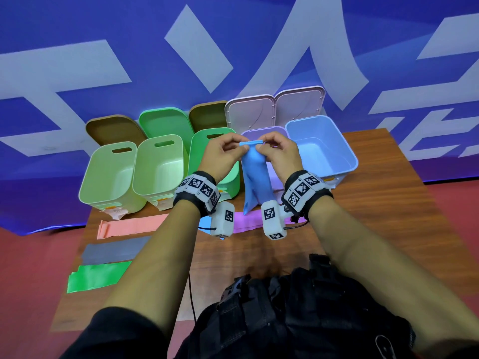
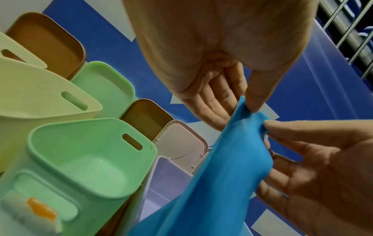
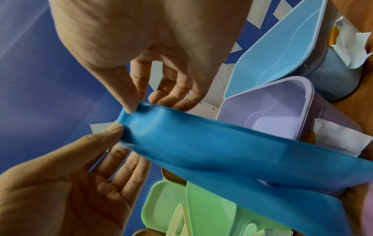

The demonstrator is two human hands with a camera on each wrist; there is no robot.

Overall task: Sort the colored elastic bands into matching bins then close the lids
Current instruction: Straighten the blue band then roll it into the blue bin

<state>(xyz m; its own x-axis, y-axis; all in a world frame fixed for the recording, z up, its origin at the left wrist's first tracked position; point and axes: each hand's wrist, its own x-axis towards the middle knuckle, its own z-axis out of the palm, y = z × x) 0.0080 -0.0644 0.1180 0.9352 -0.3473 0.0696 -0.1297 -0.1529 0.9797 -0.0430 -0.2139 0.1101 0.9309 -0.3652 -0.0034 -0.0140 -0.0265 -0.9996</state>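
- Forearms fill the bottom of my head view, each with a marker cuff at the wrist. Past them, my left hand [image 1: 223, 151] and right hand [image 1: 278, 151] both pinch the top edge of the blue band [image 1: 255, 174], which hangs down in the air in front of the purple bin [image 1: 267, 132]. 5 open bins stand in a row on the table [image 1: 375, 203]; the blue bin [image 1: 344, 154] is at the far right, just beside the purple one, with its lid standing open behind it. On the table near me lie a pink band [image 1: 134, 228], a grey band [image 1: 116, 252], a green band [image 1: 98, 278] and a purple band [image 1: 246, 222].
- Left wrist view: thumb and forefinger nip one corner of the band's upper end, the other fingers relaxed and holding nothing. The green bin [image 2: 90, 159] sits open below.
- Right wrist view: the right thumb presses the opposite corner against the forefinger, the remaining fingers loosely curled. The band slopes away over the purple bin's rim.
- I judge that I am mid-sort, on the blue band, with no band visibly binned and no lid closed.
- Next I would need to carry it right, over the blue bin, and release both pinches so that all of it drops inside and nothing drapes over the rim.
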